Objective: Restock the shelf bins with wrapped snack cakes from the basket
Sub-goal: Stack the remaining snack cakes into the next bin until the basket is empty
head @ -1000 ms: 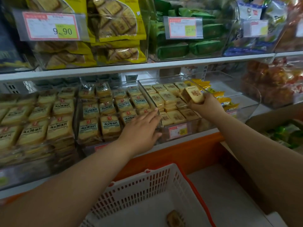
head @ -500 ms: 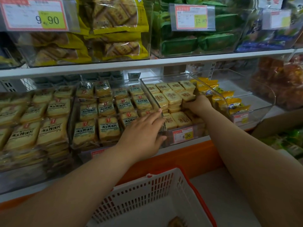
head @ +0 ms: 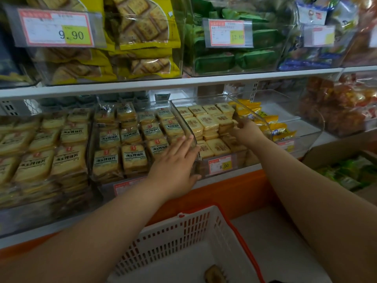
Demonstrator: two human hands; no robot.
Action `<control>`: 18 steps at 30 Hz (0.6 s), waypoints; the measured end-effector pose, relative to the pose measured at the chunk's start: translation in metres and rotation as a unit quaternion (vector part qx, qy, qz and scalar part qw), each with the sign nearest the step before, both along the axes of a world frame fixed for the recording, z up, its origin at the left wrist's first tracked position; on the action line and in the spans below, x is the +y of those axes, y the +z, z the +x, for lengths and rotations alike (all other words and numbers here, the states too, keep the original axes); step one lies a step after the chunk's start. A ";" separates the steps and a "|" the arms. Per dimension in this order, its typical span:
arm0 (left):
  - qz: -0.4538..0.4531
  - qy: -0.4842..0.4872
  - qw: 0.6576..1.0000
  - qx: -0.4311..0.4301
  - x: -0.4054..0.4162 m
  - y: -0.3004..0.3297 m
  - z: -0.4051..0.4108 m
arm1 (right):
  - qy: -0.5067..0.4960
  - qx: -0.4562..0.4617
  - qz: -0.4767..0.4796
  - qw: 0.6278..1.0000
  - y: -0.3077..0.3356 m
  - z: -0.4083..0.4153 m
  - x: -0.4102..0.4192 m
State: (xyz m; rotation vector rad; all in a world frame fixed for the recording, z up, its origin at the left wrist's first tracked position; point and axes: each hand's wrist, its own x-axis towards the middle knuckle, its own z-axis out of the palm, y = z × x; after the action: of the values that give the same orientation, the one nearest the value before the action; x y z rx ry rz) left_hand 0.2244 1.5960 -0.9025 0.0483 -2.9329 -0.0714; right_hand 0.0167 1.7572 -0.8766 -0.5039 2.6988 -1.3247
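Observation:
A clear shelf bin [head: 253, 113] on the lower shelf holds rows of wrapped square snack cakes [head: 208, 121]. My right hand [head: 247, 132] reaches into the right side of this bin, against the cake stacks. Its fingertips are hidden among the cakes. My left hand [head: 175, 162] rests with straight fingers on the bin's front left corner. Below stands a white basket [head: 183, 237] with a red rim. One wrapped cake [head: 214, 274] lies on the basket's bottom.
Left of the bin are bins of labelled cake packs [head: 130, 154]. On its right, yellow packets [head: 273, 127] lie in another clear bin. The upper shelf [head: 183, 81] carries yellow and green bags. A cardboard box [head: 326, 154] with green packs sits at the right.
My right hand has carried a cake from above the bin down into the stacks and moved lower along the right column. My left hand has stayed on the bin's corner.

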 end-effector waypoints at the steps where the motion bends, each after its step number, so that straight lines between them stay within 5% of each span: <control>1: -0.003 0.000 1.000 0.004 0.002 -0.002 0.004 | -0.002 0.015 -0.005 1.000 0.003 0.006 0.005; 8: -0.075 -0.123 0.980 0.136 0.026 -0.029 0.040 | 0.012 0.118 -0.126 0.985 -0.025 0.092 0.029; 12: 0.014 -0.093 0.995 0.039 0.045 -0.076 0.056 | 0.013 0.106 -0.179 0.978 -0.096 0.158 0.033; 15: 0.097 -0.017 0.992 -0.083 0.058 -0.130 0.070 | 0.005 0.032 -0.093 0.995 -0.158 0.175 0.041; 18: 0.177 0.034 0.970 -0.163 0.066 -0.184 0.084 | 0.047 -0.072 0.141 0.986 -0.223 0.175 0.047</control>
State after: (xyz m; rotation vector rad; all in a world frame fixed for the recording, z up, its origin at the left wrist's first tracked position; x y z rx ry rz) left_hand 0.3083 1.6618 -1.0861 0.2362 -3.1996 -0.6322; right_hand 0.1913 1.8043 -1.0993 -0.4769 2.6453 -0.8995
